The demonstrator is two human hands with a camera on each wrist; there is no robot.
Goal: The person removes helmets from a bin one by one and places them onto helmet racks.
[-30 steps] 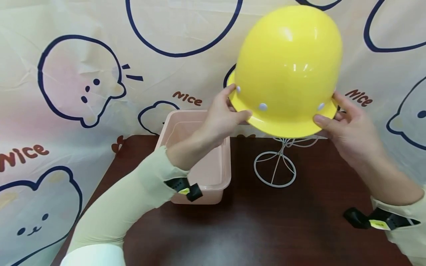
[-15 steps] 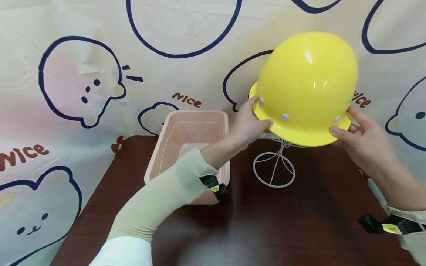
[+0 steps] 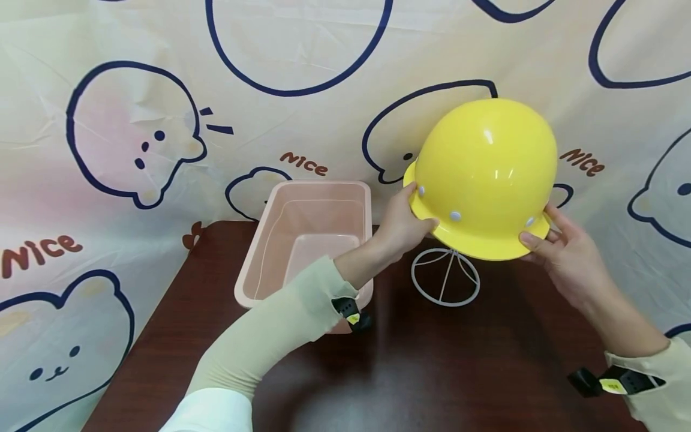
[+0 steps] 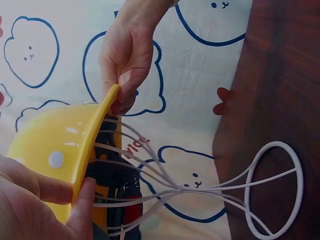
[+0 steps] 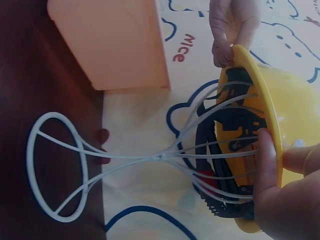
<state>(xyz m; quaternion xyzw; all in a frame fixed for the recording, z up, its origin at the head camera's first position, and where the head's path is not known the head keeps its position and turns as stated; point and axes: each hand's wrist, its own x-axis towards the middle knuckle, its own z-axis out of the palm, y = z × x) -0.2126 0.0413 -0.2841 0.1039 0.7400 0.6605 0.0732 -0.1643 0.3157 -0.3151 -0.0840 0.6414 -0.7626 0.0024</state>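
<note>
A yellow hard hat (image 3: pixel 486 174) sits over the top of a white wire stand (image 3: pixel 445 277), dome up and slightly tilted. My left hand (image 3: pixel 402 225) pinches the brim on its left side, and my right hand (image 3: pixel 567 255) pinches the brim on the right. From the left wrist view, the stand's wires (image 4: pixel 182 189) run up inside the shell. Black headband straps (image 5: pixel 230 125) with a red piece show under the brim in the right wrist view. The upper part of the stand is hidden by the hat in the head view.
A pink plastic bin (image 3: pixel 324 207) stands left of the wire stand, partly behind my left forearm. Both rest on a dark brown wooden table (image 3: pixel 432 372). A cartoon-printed cloth (image 3: pixel 302 126) hangs behind the table.
The hard hat has come down in both hands onto the wire stand, shifting right first and then slightly back left. The bin and the stand's base have stayed put.
</note>
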